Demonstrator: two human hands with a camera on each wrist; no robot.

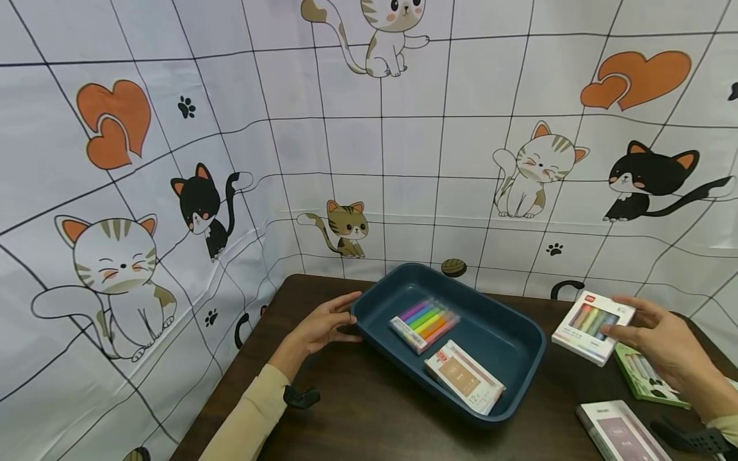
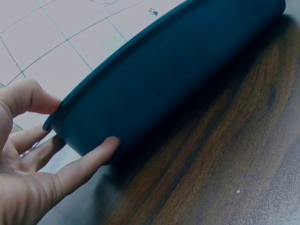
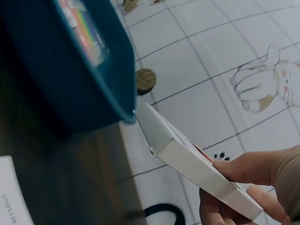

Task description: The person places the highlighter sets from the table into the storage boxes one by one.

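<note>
Above the table [image 1: 357, 413], a white box [image 1: 591, 328] is being pinched by the right hand [image 1: 663, 339], a tray [image 1: 501, 349] touched by the spread left hand [image 1: 324, 328].

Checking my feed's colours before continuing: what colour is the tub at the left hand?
The tub is dark teal-blue, best seen in the head view.

Head: looking forward and down over the tray [image 1: 490, 349]
Left wrist: facing it closely
Right wrist: sharing it, tilted
</note>
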